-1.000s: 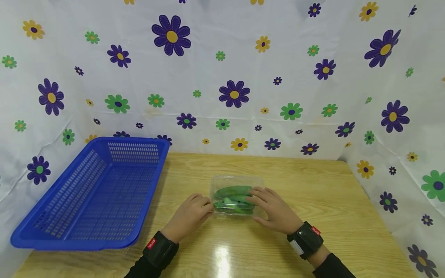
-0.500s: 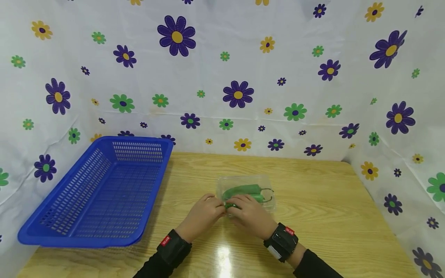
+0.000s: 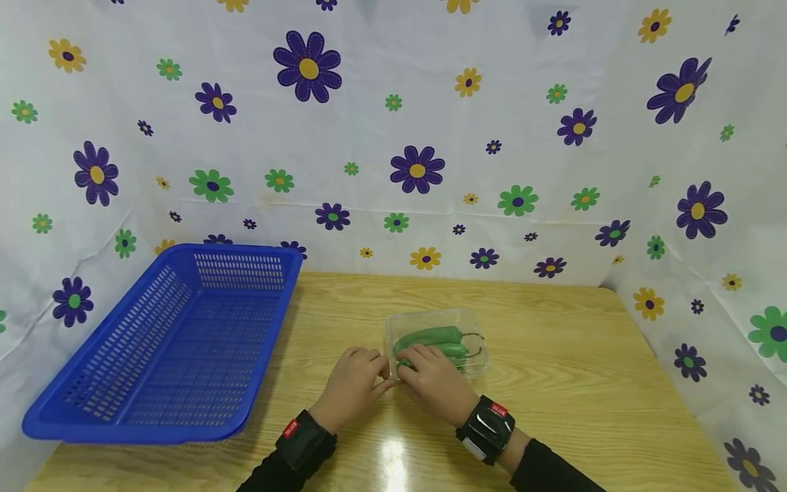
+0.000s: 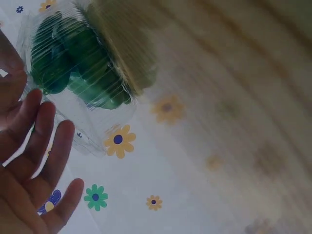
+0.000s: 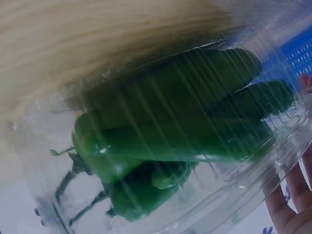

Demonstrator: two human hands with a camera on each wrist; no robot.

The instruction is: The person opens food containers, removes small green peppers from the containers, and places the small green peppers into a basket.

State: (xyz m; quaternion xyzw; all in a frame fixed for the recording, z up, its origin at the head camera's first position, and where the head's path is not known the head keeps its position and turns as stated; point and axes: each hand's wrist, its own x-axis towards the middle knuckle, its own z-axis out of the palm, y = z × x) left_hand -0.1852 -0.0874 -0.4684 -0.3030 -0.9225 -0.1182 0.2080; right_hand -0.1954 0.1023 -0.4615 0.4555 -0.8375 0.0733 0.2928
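Note:
A clear plastic box (image 3: 458, 321) holding green peppers (image 3: 430, 336) lies on the wooden table (image 3: 553, 383), a little right of centre. My left hand (image 3: 369, 369) sits at the box's near left corner, fingers straight and spread in the left wrist view (image 4: 34, 165), touching the clear box (image 4: 78, 63). My right hand (image 3: 424, 369) lies over the near left part of the box, fingers bent onto its edge. The right wrist view is filled by the peppers (image 5: 185, 126) behind ribbed plastic. Both wrists wear black bands.
A large blue perforated basket (image 3: 246, 250) with nothing in it stands at the table's left side. A flowered white cloth (image 3: 418, 167) hangs behind and to both sides. Bare tabletop shows to the right of the box and in front of the hands.
My right hand has slid from the box's right end to its near left corner, beside my left hand. The peppers' stems on the right are now uncovered. The left hand has barely moved.

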